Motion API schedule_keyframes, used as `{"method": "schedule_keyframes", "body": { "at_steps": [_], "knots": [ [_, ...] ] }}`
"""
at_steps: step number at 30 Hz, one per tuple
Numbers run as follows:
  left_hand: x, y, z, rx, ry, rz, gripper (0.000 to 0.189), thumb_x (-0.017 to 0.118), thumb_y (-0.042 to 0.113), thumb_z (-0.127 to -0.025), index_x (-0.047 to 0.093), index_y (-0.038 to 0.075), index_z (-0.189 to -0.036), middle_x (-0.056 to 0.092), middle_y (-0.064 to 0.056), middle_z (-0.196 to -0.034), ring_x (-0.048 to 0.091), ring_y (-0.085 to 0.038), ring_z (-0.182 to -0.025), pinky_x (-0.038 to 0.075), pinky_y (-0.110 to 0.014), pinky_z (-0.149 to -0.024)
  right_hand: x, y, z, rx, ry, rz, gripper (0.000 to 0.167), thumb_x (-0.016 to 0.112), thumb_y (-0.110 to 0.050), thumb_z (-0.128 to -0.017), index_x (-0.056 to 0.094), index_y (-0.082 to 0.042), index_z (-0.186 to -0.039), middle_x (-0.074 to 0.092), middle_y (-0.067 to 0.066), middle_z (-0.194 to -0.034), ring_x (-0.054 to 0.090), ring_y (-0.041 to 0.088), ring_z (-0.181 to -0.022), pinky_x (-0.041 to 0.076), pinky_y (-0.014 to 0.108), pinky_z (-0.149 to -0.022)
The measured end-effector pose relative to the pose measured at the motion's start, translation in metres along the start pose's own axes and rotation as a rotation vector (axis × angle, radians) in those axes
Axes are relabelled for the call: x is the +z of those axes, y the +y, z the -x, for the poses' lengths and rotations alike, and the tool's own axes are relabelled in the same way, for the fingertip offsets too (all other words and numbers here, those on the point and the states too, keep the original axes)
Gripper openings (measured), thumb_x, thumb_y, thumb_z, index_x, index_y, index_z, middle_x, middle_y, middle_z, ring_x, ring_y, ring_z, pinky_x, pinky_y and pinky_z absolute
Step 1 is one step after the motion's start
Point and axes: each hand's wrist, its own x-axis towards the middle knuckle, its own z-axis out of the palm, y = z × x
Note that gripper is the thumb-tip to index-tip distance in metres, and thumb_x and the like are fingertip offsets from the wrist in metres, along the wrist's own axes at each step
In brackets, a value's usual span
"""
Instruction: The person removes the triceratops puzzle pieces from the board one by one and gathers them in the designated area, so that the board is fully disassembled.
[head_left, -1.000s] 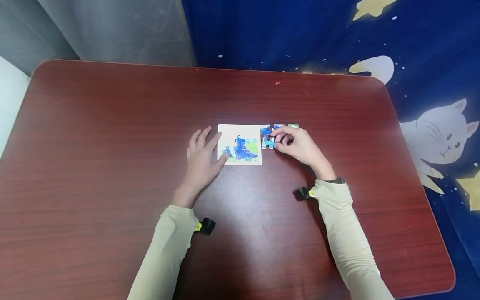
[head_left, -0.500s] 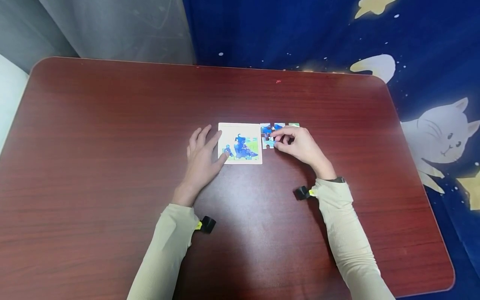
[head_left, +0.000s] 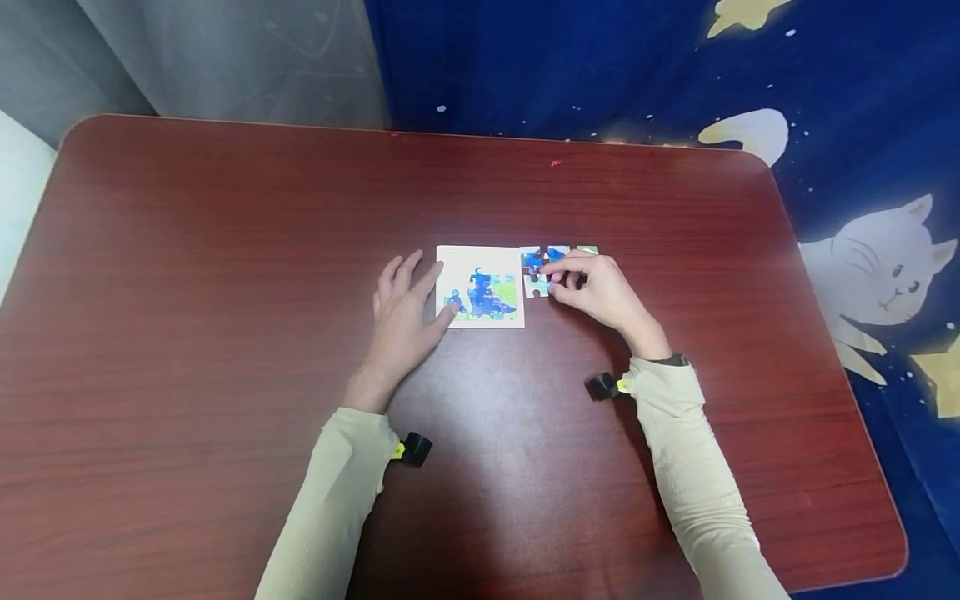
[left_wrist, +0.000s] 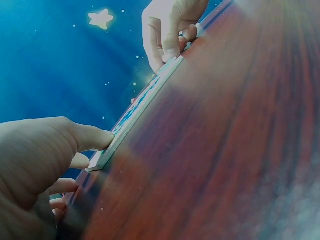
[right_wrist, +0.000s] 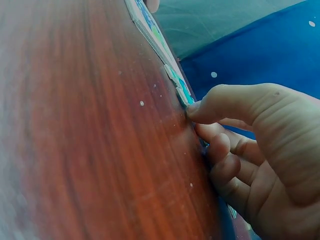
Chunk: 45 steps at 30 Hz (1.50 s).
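A square white puzzle board [head_left: 480, 256] lies flat on the table, its lower part filled with a blue picture and green ground. My left hand [head_left: 405, 317] rests at its left side with fingers spread, the thumb on the board's lower left corner. Against the right edge sit a light blue puzzle piece [head_left: 536, 287] and a darker blue piece [head_left: 531, 257] above it. My right hand [head_left: 600, 292] pinches the light blue piece by its right edge with thumb and index finger, as the right wrist view also shows. Its other fingers are curled.
Beyond my right hand lie another blue piece [head_left: 558, 251] and a green-edged piece [head_left: 588, 249], both partly hidden. The reddish-brown table [head_left: 225, 333] has rounded corners. Behind it hang a grey curtain [head_left: 262, 58] and a blue patterned curtain [head_left: 562, 67].
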Motion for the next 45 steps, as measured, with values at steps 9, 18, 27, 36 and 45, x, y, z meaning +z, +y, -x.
{"method": "schedule_keyframes", "body": {
  "at_steps": [9,18,27,36,45],
  "knots": [
    [0.0018,-0.0005,0.0001,-0.007,-0.012,0.005,0.059,0.065,0.028,-0.085,0.047,0.008,-0.137,0.026,-0.012,-0.148,0.009,-0.030,-0.137,0.011,-0.053,-0.104,0.0023,0.0029,0.0013,-0.005,0.004,0.011,0.022,0.069,0.001,-0.076,0.073,-0.005,-0.097,0.058,0.002,-0.076,0.051,0.014,-0.066,0.039,0.021,-0.060],
    [0.0016,-0.0004,-0.0001,-0.005,-0.001,-0.003,0.058,0.066,0.028,-0.084,0.048,0.007,-0.136,0.027,-0.013,-0.148,0.010,-0.030,-0.137,0.013,-0.053,-0.104,0.0018,0.0012,0.0007,-0.026,0.006,0.039,0.024,0.069,0.002,-0.076,0.073,-0.004,-0.098,0.058,0.002,-0.078,0.050,0.013,-0.064,0.039,0.022,-0.059],
    [0.0018,-0.0001,-0.0007,-0.011,0.004,-0.009,0.058,0.066,0.027,-0.084,0.049,0.007,-0.136,0.028,-0.013,-0.147,0.011,-0.030,-0.137,0.015,-0.054,-0.102,0.0006,-0.0002,-0.0003,-0.034,-0.015,0.064,0.024,0.068,-0.001,-0.078,0.072,-0.005,-0.101,0.057,0.003,-0.079,0.049,0.012,-0.064,0.037,0.019,-0.057],
    [0.0016,-0.0004,-0.0009,-0.002,0.011,-0.007,0.058,0.066,0.028,-0.084,0.049,0.008,-0.135,0.028,-0.013,-0.147,0.011,-0.030,-0.137,0.014,-0.054,-0.103,0.0008,0.0011,-0.0002,-0.032,-0.009,0.076,0.024,0.067,-0.001,-0.077,0.072,-0.005,-0.100,0.057,0.003,-0.080,0.049,0.013,-0.063,0.036,0.019,-0.057],
    [0.0015,-0.0005,-0.0006,-0.001,0.012,-0.003,0.057,0.065,0.028,-0.085,0.049,0.007,-0.135,0.028,-0.013,-0.147,0.011,-0.030,-0.137,0.013,-0.054,-0.103,0.0001,-0.0007,-0.0003,-0.025,-0.020,0.077,0.025,0.067,-0.001,-0.077,0.071,-0.005,-0.101,0.056,0.004,-0.080,0.049,0.013,-0.063,0.037,0.020,-0.057]
  ]
}}
